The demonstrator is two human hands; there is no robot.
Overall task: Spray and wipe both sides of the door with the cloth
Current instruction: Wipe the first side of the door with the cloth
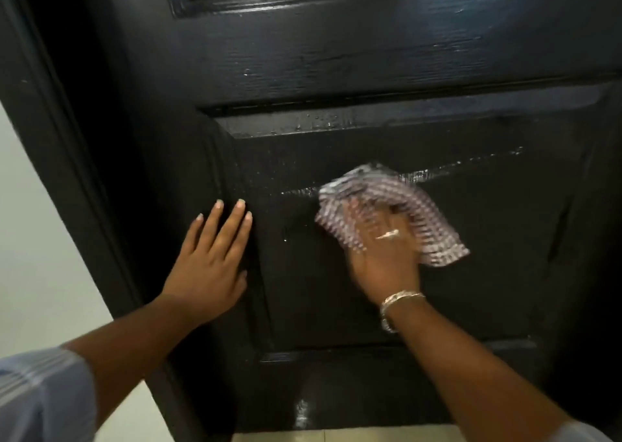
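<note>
R hand point(383, 249) grip pinches crumpled pink-white checked cloth point(397, 206), pressed on lower panel of glossy black wooden door point(370, 54). L hand point(210, 256) flat, fingers spread, on door w/ wet streaks.

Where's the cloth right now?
In the head view, the cloth is right of centre, pressed by the right hand against the door's lower panel, right of the flat left hand.

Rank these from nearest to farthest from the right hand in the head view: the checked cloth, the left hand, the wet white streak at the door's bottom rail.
1. Checked cloth, held in the right hand.
2. Left hand, flat on the black door to the left.
3. Wet white streak, low on the bottom rail.
</note>
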